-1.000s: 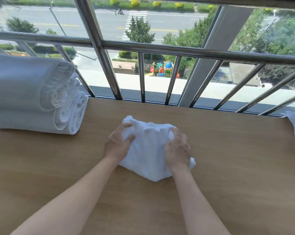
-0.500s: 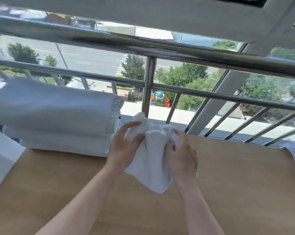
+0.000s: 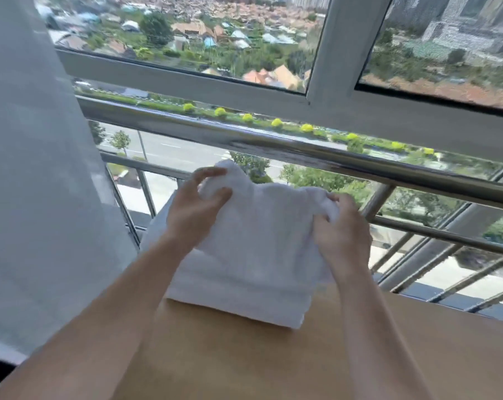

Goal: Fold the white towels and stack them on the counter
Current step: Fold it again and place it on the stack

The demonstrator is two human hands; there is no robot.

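Left hand (image 3: 197, 209) pinching one top corner of a white towel (image 3: 253, 255), right hand (image 3: 341, 226) gripping the other, towel stack (image 3: 233, 301) below on the table (image 3: 273, 365)

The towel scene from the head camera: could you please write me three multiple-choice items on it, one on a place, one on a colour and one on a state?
1. Where does the stack of folded towels lie?
A. on the wooden counter
B. over the rail
C. on the floor

2. What colour is the towel in the hands?
A. blue
B. white
C. grey

3. How is that towel held?
A. pressed flat under one palm
B. dangling from one hand
C. gripped by the left hand and right hand, one at each upper corner

Answers: 1 A, the stack's lower edge rests on the wood by the window; 2 B, it is plain white like the stack; 3 C, each hand's fingers close on a bunched corner.
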